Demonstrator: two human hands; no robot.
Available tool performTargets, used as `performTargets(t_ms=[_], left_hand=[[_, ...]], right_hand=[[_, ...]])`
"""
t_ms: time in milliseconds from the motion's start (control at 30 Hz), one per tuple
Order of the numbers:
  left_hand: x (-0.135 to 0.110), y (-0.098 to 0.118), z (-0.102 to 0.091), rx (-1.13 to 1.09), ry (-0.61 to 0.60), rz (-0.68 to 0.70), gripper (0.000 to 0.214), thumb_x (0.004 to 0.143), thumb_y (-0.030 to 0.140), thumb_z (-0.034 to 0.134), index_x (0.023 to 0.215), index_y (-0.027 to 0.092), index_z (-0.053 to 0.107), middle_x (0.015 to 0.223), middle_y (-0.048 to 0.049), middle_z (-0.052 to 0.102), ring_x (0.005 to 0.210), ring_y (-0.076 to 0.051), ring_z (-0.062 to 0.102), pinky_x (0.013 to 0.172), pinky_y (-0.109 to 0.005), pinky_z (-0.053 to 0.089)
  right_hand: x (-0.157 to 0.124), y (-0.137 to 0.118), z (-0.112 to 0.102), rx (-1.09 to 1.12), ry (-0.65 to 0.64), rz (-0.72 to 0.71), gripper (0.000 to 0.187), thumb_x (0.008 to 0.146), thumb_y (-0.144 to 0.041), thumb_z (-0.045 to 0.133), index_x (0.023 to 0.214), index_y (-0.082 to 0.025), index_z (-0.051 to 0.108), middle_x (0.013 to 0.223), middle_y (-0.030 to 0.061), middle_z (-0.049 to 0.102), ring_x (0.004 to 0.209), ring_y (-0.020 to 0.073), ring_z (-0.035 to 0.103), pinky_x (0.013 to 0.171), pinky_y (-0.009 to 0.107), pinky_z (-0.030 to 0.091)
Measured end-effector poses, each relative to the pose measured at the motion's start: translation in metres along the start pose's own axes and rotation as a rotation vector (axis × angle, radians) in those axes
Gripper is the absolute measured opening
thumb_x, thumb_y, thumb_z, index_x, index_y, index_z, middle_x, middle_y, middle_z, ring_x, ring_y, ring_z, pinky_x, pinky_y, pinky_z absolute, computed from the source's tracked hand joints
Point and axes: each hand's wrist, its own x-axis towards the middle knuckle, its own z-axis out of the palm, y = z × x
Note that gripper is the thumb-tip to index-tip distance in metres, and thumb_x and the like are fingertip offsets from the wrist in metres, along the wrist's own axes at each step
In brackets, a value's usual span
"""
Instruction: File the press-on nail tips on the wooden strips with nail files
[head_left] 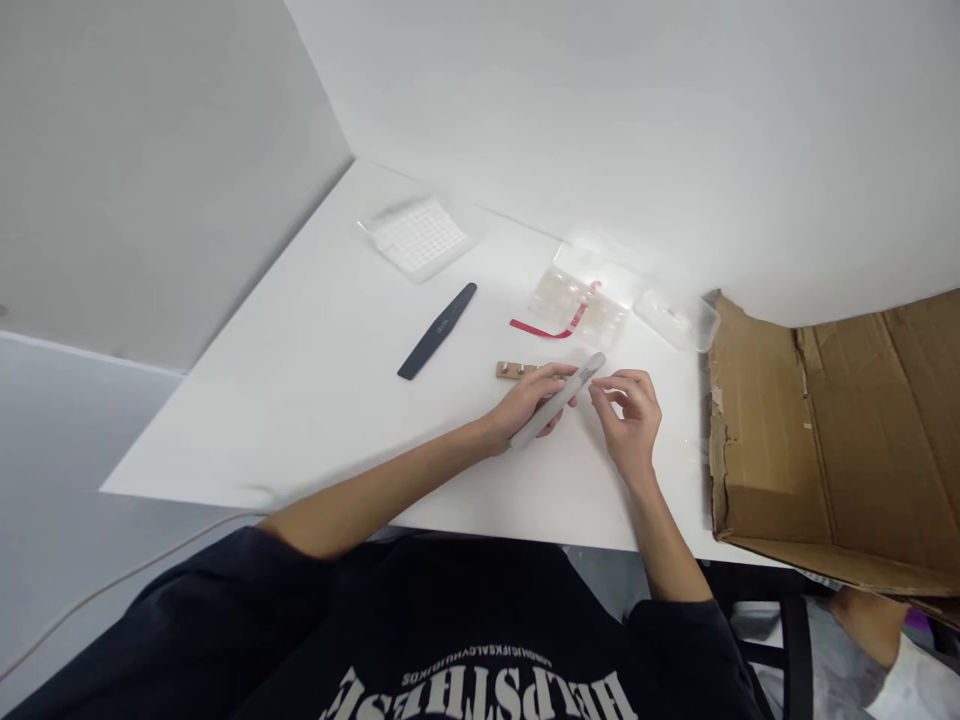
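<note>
Pale file [559,402] in L hand [529,395], R hand [628,410] just beside, over white desk [300,420]

L fingers grip the pale file, tilted, upper end pointing away from body & toward R side. R fingers are bent, thumb & index tips drawn together near that upper end; can't tell if anything's btwn them.

Desk top is plain white, w/ a lot of bare surface left of the L fingers. Just beyond L fingers: wooden strip [510,370] w/ small metallic bits on top, partly hidden by the hand. Further left, dark file [439,332] lies flat at a slant. Beyond both sets of fingers: clear tray [611,325] w/ red band [577,318] across it; to its right, clear plastic box [671,318]. Far left beyond L fingers, nr back edge: clear pack [420,235] w/ white grid pattern.

Well right of R fingers, open cardboard box [757,440], worn edges. Room: pale back wall [600,120] past the fingers, grey side panel [150,180] to the left, meeting in a corner. Off desk, lower left, white cable [127,575]; lower right, dark chair frame [795,650] & part of another person [870,625].
</note>
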Motion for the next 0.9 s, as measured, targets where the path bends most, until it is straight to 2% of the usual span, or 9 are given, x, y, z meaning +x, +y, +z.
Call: performTargets(t_ms=[200,367,500,600,767,900], left_hand=[[-0.0036,0.0015,0.0015,-0.014,-0.005,-0.007,0.029,0.097,0.027,0.057,0.125,0.019,0.064,0.077,0.0009,0.064,0.043,-0.008,0.048,0.038,-0.022,0.034],[-0.0041,0.0033,0.0,0.006,0.026,0.0,0.029,0.1,0.026,0.055,0.126,0.019,0.064,0.069,0.0028,0.062,0.04,-0.008,0.048,0.039,-0.023,0.036],[-0.0032,0.0029,-0.0006,0.039,0.027,0.009,0.026,0.102,0.027,0.052,0.125,0.019,0.063,0.056,0.0062,0.052,0.038,-0.01,0.046,0.04,-0.022,0.036],[-0.0027,0.004,0.0005,0.04,0.025,0.021,0.025,0.103,0.025,0.05,0.124,0.019,0.063,0.062,0.0043,0.058,0.04,-0.009,0.046,0.04,-0.022,0.036],[-0.0015,0.0042,0.0006,0.11,0.031,0.033,0.026,0.102,0.021,0.049,0.124,0.019,0.064,0.077,0.001,0.065,0.048,-0.008,0.049,0.045,-0.021,0.041],[-0.0009,0.001,-0.0015,0.158,0.001,0.033,0.029,0.104,0.024,0.049,0.129,0.02,0.063,0.079,0.001,0.064,0.053,-0.008,0.05,0.049,-0.02,0.043]], right_hand=[[-0.0056,-0.0043,0.0066,-0.027,-0.086,-0.101,0.012,0.098,-0.022,0.071,0.107,-0.027,0.078,0.096,0.0031,0.072,0.082,0.0161,0.071,0.068,0.032,0.067],[-0.0066,-0.0082,0.0078,-0.073,-0.14,-0.195,0.019,0.099,-0.019,0.065,0.109,-0.028,0.079,0.1,0.0046,0.074,0.087,0.0177,0.074,0.07,0.033,0.067],[-0.0079,-0.0075,0.0078,-0.144,-0.145,-0.255,0.019,0.099,-0.018,0.065,0.106,-0.028,0.08,0.103,0.0065,0.075,0.091,0.0196,0.075,0.075,0.037,0.068],[-0.0084,-0.0041,0.0055,-0.168,-0.12,-0.238,0.017,0.099,-0.02,0.067,0.105,-0.029,0.08,0.106,0.0073,0.072,0.095,0.0209,0.074,0.077,0.039,0.07],[-0.0085,-0.0022,0.003,-0.108,-0.092,-0.146,0.015,0.1,-0.025,0.068,0.11,-0.029,0.078,0.104,0.0051,0.066,0.089,0.0175,0.071,0.059,0.03,0.07],[-0.008,-0.0052,0.0041,-0.094,-0.117,-0.192,0.016,0.1,-0.022,0.068,0.112,-0.028,0.077,0.102,0.0049,0.069,0.088,0.0174,0.071,0.062,0.031,0.071]])
